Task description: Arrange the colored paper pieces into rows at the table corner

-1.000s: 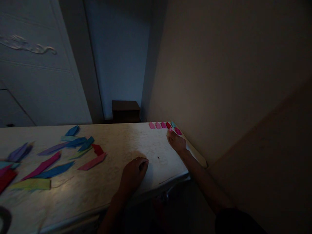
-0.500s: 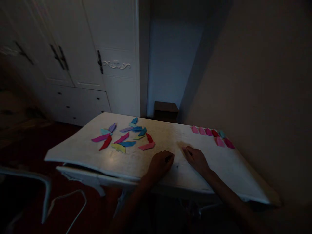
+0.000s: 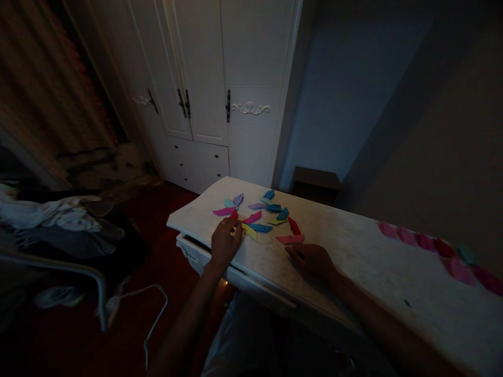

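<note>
My left hand [image 3: 227, 242] is over the left group of folded paper pieces, its fingers closed around a red folded paper piece [image 3: 234, 215] that it mostly covers. Beside its fingertips lie a yellow piece [image 3: 250, 232], a blue piece [image 3: 261, 228] and a magenta piece [image 3: 252, 217]. My right hand [image 3: 312, 260] rests low over the table, thumb and fingers closed, with nothing visible in them. Just beyond its fingertips is a salmon-pink piece [image 3: 290, 239], touching a dark red piece [image 3: 294, 226].
Several pink, red and teal folded pieces [image 3: 424, 241] line the far right edge of the white table [image 3: 353, 246]. Behind stand a white wardrobe [image 3: 251, 141] and a small brown cabinet [image 3: 316, 178]. At left are a metal chair frame [image 3: 100, 288] and a white cable [image 3: 163, 298].
The view has turned left. My left hand has moved left from the table's front middle onto the red piece; my right hand has come leftward, near the salmon-pink piece.
</note>
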Motion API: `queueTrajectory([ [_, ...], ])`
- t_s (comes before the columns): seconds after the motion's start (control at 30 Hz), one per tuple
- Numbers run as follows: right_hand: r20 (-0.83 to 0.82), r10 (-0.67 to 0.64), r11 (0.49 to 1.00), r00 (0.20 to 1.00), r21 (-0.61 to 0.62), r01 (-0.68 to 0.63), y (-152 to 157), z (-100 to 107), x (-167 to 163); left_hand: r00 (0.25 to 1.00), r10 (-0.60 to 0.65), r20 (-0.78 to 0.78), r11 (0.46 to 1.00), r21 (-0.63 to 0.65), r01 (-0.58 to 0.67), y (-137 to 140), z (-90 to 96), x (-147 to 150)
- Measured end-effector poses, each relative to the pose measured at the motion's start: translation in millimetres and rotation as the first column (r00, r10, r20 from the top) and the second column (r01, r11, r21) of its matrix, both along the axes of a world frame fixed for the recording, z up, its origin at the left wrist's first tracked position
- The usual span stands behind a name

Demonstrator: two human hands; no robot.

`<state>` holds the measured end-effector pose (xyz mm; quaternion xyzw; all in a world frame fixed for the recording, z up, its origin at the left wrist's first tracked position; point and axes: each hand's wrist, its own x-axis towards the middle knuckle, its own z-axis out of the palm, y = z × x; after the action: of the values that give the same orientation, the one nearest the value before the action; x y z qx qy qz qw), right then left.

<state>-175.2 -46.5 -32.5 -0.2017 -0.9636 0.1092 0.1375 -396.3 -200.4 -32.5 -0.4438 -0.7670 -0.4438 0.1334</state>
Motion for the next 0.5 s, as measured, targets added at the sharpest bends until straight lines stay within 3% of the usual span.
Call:
queueTrajectory([
  [0.13, -0.008, 0.033, 0.999, 0.999, 0.038, -0.033, 1.9, -5.6, 3.4, 0.989, 0.145, 0.032, 0.987, -0.074, -0.142, -6.1, 7.6, -25.0],
  [0.5, -0.019, 0.044, 0.995, 0.999, 0.087, -0.042, -1.3, -9.0, 4.1, 0.962, 0.239, -0.131, 0.916, -0.300, -0.268, 24.3, 22.1, -79.1],
])
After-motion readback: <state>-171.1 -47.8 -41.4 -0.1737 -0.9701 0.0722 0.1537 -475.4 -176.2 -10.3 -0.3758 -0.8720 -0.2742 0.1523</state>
